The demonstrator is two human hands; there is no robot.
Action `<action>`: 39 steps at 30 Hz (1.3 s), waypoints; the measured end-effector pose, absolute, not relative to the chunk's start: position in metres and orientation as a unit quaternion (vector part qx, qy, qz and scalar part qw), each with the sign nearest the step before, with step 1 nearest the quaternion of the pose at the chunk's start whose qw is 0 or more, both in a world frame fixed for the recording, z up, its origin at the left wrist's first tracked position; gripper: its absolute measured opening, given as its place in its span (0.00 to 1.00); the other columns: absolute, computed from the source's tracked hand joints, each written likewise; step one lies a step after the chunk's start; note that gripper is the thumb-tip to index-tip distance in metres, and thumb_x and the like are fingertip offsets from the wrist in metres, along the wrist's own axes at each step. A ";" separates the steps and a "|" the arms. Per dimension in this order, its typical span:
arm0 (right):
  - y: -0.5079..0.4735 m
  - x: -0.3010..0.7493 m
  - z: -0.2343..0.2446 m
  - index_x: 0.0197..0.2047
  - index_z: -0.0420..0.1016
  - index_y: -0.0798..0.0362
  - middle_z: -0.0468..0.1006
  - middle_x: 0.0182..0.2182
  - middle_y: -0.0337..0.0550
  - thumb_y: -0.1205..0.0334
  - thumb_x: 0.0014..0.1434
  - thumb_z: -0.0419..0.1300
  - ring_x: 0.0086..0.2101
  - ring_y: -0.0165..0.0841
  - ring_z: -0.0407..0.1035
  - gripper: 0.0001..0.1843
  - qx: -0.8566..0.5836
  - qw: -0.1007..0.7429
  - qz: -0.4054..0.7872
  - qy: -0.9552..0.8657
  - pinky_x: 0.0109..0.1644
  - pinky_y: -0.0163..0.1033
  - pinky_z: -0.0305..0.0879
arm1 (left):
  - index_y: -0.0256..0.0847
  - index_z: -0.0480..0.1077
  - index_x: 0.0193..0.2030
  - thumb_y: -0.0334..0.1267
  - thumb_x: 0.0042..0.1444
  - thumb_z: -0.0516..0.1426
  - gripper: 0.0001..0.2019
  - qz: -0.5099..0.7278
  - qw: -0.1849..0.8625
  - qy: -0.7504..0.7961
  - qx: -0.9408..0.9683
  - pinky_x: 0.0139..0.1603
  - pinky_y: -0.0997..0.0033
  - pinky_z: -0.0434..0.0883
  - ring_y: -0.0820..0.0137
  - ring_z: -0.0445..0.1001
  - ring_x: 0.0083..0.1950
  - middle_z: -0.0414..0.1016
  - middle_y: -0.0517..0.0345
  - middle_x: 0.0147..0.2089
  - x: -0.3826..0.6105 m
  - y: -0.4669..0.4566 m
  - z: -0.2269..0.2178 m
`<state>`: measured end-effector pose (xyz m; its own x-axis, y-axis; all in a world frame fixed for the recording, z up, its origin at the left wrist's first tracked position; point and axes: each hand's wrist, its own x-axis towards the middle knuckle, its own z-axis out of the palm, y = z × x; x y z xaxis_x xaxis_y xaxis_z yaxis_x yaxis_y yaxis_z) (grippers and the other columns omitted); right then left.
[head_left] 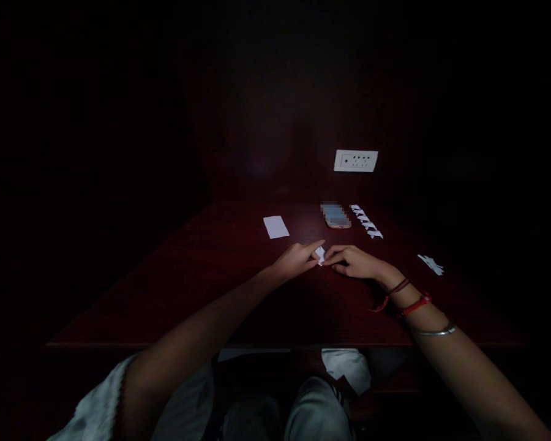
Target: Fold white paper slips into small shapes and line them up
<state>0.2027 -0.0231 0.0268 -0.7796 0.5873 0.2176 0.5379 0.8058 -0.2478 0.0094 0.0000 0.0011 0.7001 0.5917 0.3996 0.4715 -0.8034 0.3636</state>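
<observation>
A small folded piece of white paper [320, 254] is between my two hands, low over the dark red table [202, 294]. My left hand [296, 260] pinches its left side, with the index finger stretched along the top. From the other side my right hand [356, 262] grips the lower right edge between thumb and fingertips. The fingers partly cover the paper, so its exact shape is hard to make out. Bracelets and a metal bangle circle my right forearm.
A flat white sheet [276, 226] lies beyond my left hand. Past my right hand are a phone [335, 215] and a row of folded white papers [366, 222]. Thin paper strips [430, 264] lie farther right. A socket panel [356, 161] is on the back wall.
</observation>
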 end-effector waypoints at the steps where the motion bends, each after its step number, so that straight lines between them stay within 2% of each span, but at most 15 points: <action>1: -0.023 0.203 0.027 0.41 0.69 0.51 0.68 0.38 0.41 0.71 0.47 0.51 0.37 0.29 0.63 0.18 -0.299 0.144 0.089 -0.939 0.44 0.35 0.57 | 0.37 0.49 0.55 0.30 0.48 0.51 0.25 0.252 0.119 0.286 0.917 0.40 0.76 0.63 0.74 0.68 0.39 0.71 0.59 0.37 0.009 0.000 0.001; 7: -0.022 0.205 0.026 0.40 0.70 0.52 0.69 0.37 0.41 0.71 0.47 0.51 0.37 0.28 0.63 0.17 -0.299 0.152 0.096 -0.937 0.44 0.34 0.57 | 0.36 0.50 0.54 0.32 0.50 0.50 0.23 0.216 0.133 0.273 0.928 0.43 0.77 0.61 0.75 0.67 0.42 0.71 0.58 0.39 0.007 -0.002 0.008; 11: -0.022 0.205 0.026 0.39 0.71 0.51 0.69 0.37 0.41 0.71 0.46 0.51 0.37 0.28 0.63 0.16 -0.300 0.152 0.099 -0.936 0.44 0.34 0.57 | 0.35 0.51 0.54 0.35 0.52 0.48 0.21 0.197 0.094 0.287 0.933 0.47 0.73 0.58 0.72 0.64 0.47 0.69 0.55 0.43 0.006 -0.003 0.011; 14: -0.022 0.205 0.027 0.40 0.70 0.51 0.68 0.37 0.40 0.71 0.47 0.51 0.37 0.28 0.63 0.17 -0.302 0.149 0.098 -0.937 0.45 0.34 0.56 | 0.37 0.52 0.53 0.34 0.53 0.47 0.20 0.182 0.073 0.299 0.934 0.46 0.73 0.58 0.71 0.63 0.47 0.67 0.55 0.44 0.003 -0.006 0.013; 18: -0.022 0.205 0.027 0.40 0.70 0.51 0.68 0.37 0.41 0.71 0.47 0.51 0.37 0.28 0.63 0.17 -0.300 0.141 0.094 -0.939 0.44 0.34 0.57 | 0.38 0.57 0.47 0.28 0.51 0.46 0.15 0.150 0.103 0.266 0.947 0.43 0.77 0.60 0.74 0.65 0.44 0.68 0.58 0.43 -0.002 -0.008 0.021; 21: -0.021 0.206 0.026 0.40 0.70 0.51 0.68 0.37 0.41 0.71 0.47 0.51 0.37 0.28 0.63 0.17 -0.300 0.142 0.099 -0.938 0.44 0.34 0.57 | 0.39 0.63 0.41 0.27 0.50 0.47 0.12 0.126 0.080 0.241 0.959 0.45 0.75 0.59 0.73 0.65 0.43 0.68 0.58 0.41 -0.004 -0.008 0.027; 29: -0.019 0.207 0.026 0.40 0.70 0.51 0.68 0.38 0.40 0.70 0.47 0.52 0.37 0.27 0.62 0.16 -0.304 0.146 0.124 -0.933 0.44 0.34 0.57 | 0.42 0.60 0.48 0.22 0.45 0.46 0.22 0.060 0.103 0.194 0.974 0.52 0.76 0.53 0.75 0.59 0.51 0.61 0.61 0.51 -0.010 -0.014 0.035; 34: -0.019 0.208 0.026 0.40 0.70 0.51 0.68 0.38 0.40 0.69 0.48 0.52 0.37 0.27 0.62 0.15 -0.302 0.144 0.135 -0.933 0.44 0.34 0.56 | 0.44 0.60 0.47 0.23 0.45 0.46 0.21 0.036 0.104 0.228 0.967 0.50 0.74 0.55 0.74 0.60 0.49 0.62 0.62 0.49 -0.010 -0.015 0.036; 39: -0.018 0.208 0.025 0.40 0.70 0.51 0.68 0.38 0.40 0.69 0.48 0.52 0.37 0.27 0.62 0.15 -0.299 0.149 0.140 -0.932 0.44 0.34 0.56 | 0.41 0.60 0.46 0.24 0.43 0.48 0.21 0.056 0.101 0.254 0.960 0.49 0.74 0.56 0.72 0.61 0.48 0.63 0.59 0.47 -0.013 -0.014 0.039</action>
<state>0.2079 -0.0185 0.0253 -0.7769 0.5993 0.1932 0.5157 0.7816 -0.3508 -0.0126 -0.0135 0.0385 0.8649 0.4989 0.0559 0.4763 -0.8506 0.2227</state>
